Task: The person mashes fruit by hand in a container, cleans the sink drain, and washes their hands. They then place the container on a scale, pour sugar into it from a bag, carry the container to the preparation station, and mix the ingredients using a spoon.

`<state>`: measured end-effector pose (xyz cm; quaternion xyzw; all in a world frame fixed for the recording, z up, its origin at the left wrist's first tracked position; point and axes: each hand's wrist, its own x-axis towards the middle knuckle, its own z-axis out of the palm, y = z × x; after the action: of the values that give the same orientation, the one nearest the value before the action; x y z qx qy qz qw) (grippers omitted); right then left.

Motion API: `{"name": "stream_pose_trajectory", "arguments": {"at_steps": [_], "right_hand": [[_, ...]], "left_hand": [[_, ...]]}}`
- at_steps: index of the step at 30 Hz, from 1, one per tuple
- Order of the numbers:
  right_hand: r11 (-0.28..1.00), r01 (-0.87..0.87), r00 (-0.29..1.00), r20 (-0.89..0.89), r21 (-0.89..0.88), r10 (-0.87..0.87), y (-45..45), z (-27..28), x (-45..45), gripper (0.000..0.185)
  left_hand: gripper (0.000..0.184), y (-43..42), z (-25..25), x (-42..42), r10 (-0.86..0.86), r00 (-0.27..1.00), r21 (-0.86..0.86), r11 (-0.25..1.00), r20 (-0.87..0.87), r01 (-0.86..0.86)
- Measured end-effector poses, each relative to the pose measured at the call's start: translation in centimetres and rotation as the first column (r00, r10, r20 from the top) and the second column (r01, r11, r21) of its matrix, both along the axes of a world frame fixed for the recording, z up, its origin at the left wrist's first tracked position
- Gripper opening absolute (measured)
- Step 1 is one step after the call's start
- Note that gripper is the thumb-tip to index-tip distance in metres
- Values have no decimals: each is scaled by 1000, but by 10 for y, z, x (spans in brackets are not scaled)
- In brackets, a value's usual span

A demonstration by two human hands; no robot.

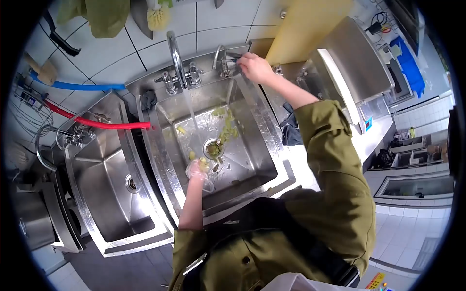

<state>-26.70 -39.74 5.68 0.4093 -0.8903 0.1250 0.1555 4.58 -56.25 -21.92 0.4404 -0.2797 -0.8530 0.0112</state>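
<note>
Green scraps make a long strip in the sink, past the drain from the left hand, the nearer one. Its fingers close round pale bits; I can't tell what the right hand grips.

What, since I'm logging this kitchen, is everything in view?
Centre sink: 1, grey, middle.
Left sink: 1, grey, left.
Main tap: 1, chrome, behind centre sink.
Food scraps: many, greenish, in centre sink.
Red hose: 1, red, upper left.
Blue hose: 1, blue, upper left.
Black brush: 1, black, upper left.
Round brush: 1, cream, top wall.
Yellow panel: 1, yellow, upper right.
Dark bundle: 1, black, right of centre sink.
Smaller items: too unclear to count.
Sleeves: 2, olive, both arms.
Left hand: 1, in clear plastic, inside centre sink.
Right hand: 1, at centre sink's back right.
</note>
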Motion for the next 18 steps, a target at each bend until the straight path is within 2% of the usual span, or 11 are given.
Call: {"name": "stream_pose_trajectory", "arguments": {"at_steps": [3,4,6,8,9,12,13,14,16,17,18], "right_hand": [[981,194,980,-48,2,-194,16,-51,-28,31],[968,252,965,-77,0,-251,17,-64,-36,36],[972,226,974,-40,62,-224,11,-86,-50,46],[978,200,979,22,59,-201,-6,-104,-65,49],[973,218,976,-9,74,-218,-15,-113,-74,43],[926,335,941,-115,177,-318,-30,-123,-98,35],[943,276,948,-216,185,-235,-30,-125,-107,29],[962,183,963,-233,200,-135,-26,-115,-106,31],[972,7,964,-259,236,56,-11,-87,-102,34],[984,-42,959,-268,172,87,-4,-74,-100,42],[976,-2,973,-225,219,53,1,-61,-98,39]], "left_hand": [[14,18,35,11,-9,967,1,1000,256,10],[12,20,45,15,5,971,-1,1000,240,-5],[11,23,59,22,40,978,-6,999,204,-40],[9,26,59,25,-105,983,-197,971,150,133],[9,25,58,26,-178,975,-298,931,134,211],[11,16,56,26,-401,903,-585,700,154,410],[12,13,55,24,-420,896,-610,675,145,415],[13,11,54,22,-438,888,-634,650,137,419],[13,10,50,21,-382,920,-547,754,85,363],[13,11,49,17,-351,933,-488,803,78,342],[14,16,48,13,-326,939,-397,851,112,343]]}}
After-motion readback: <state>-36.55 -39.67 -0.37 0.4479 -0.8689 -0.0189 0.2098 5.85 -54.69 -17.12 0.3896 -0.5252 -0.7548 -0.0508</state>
